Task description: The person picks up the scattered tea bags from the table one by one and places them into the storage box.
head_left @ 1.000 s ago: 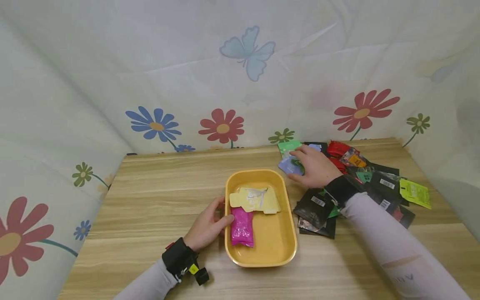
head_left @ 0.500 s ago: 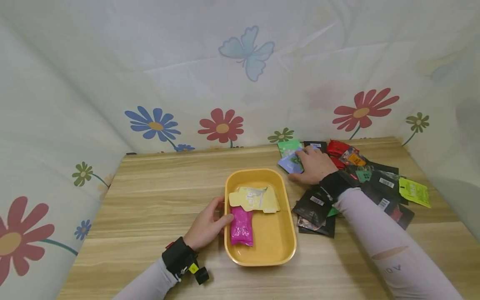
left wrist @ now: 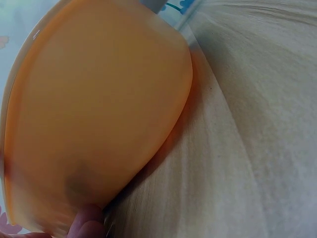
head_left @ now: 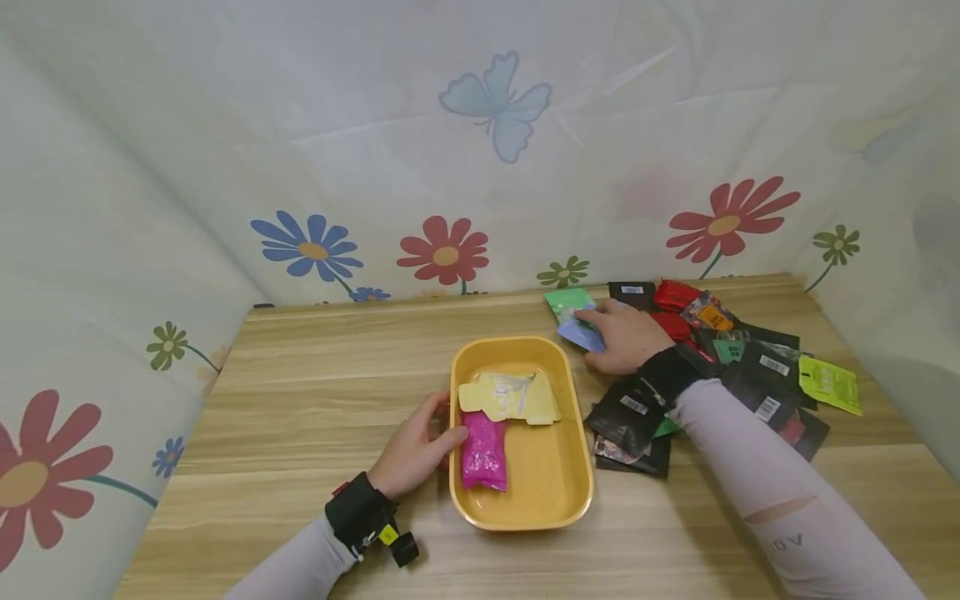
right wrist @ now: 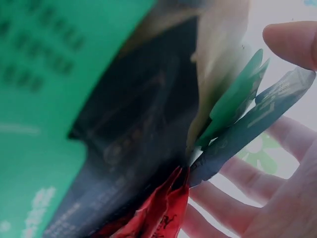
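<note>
In the head view my left hand [head_left: 415,450] grips the left rim of a yellow plastic tray [head_left: 543,521], thumb over the edge. The left wrist view shows the tray's outer wall [left wrist: 104,99] with fingertips at its bottom. Inside lie a shiny magenta packet [head_left: 483,454] and a pale yellow, flattened wrapper [head_left: 510,398]. Beyond the tray's right corner, my right hand [head_left: 632,337] holds a blue packet [head_left: 581,335] between thumb and fingers. A green packet [head_left: 567,302] lies partly beneath it. The right wrist view shows the blue packet [right wrist: 252,121] tilted, near the thumb.
Right of the tray spreads a pile of flat packets: several black ones [head_left: 626,417], red ones [head_left: 677,296] and a lime-green one [head_left: 830,383] at the far right. The wooden table [head_left: 337,375] meets a flower-printed curtain [head_left: 360,150] at the back.
The right hand has shifted slightly, and the blue packet has tilted under its fingers. The green packet has slid a little left. My left hand and the tray stay in place.
</note>
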`<action>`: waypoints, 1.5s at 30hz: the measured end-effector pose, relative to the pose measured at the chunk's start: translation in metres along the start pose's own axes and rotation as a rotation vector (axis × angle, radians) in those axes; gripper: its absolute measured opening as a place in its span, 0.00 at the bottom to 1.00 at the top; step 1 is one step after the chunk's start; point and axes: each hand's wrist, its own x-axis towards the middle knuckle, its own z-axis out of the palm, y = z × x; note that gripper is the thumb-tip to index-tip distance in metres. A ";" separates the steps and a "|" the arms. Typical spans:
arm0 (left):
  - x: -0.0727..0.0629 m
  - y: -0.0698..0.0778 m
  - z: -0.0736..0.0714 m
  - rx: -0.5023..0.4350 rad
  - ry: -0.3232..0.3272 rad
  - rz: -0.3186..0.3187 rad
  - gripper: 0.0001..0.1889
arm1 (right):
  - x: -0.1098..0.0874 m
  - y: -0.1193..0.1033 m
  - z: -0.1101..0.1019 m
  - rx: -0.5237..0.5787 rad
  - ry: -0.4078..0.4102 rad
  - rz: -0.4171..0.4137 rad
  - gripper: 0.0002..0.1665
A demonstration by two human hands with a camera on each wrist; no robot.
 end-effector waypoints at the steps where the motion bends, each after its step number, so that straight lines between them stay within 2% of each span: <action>1: 0.000 0.000 0.000 0.000 0.001 -0.001 0.31 | 0.000 -0.001 0.001 0.005 -0.003 -0.009 0.46; 6: 0.000 0.000 0.001 0.007 0.007 -0.004 0.31 | -0.004 -0.006 0.004 0.055 0.011 -0.064 0.45; 10: 0.000 0.000 0.001 0.007 0.009 -0.004 0.31 | -0.005 -0.009 0.004 0.092 0.080 -0.116 0.37; 13: 0.000 0.000 0.000 0.003 0.008 -0.004 0.31 | -0.005 -0.012 0.003 0.039 0.171 -0.063 0.38; 16: 0.000 -0.001 0.000 0.003 0.006 -0.006 0.31 | -0.004 -0.015 0.003 -0.037 0.219 0.045 0.45; 19: 0.000 -0.001 0.000 0.003 0.008 -0.006 0.30 | -0.003 -0.018 0.004 -0.079 0.190 0.123 0.53; 22: 0.000 -0.001 0.000 0.008 0.012 -0.005 0.30 | -0.002 -0.020 0.007 -0.101 0.154 0.163 0.56; 31: 0.000 -0.002 0.001 0.010 0.013 -0.003 0.30 | 0.000 -0.021 0.012 -0.049 0.120 0.177 0.50; 37: 0.000 -0.003 0.001 0.012 0.016 -0.001 0.30 | -0.001 -0.021 0.012 0.068 0.101 0.189 0.48; 45: 0.001 -0.004 0.002 0.021 0.022 -0.001 0.30 | -0.004 -0.022 0.011 0.179 0.168 0.150 0.39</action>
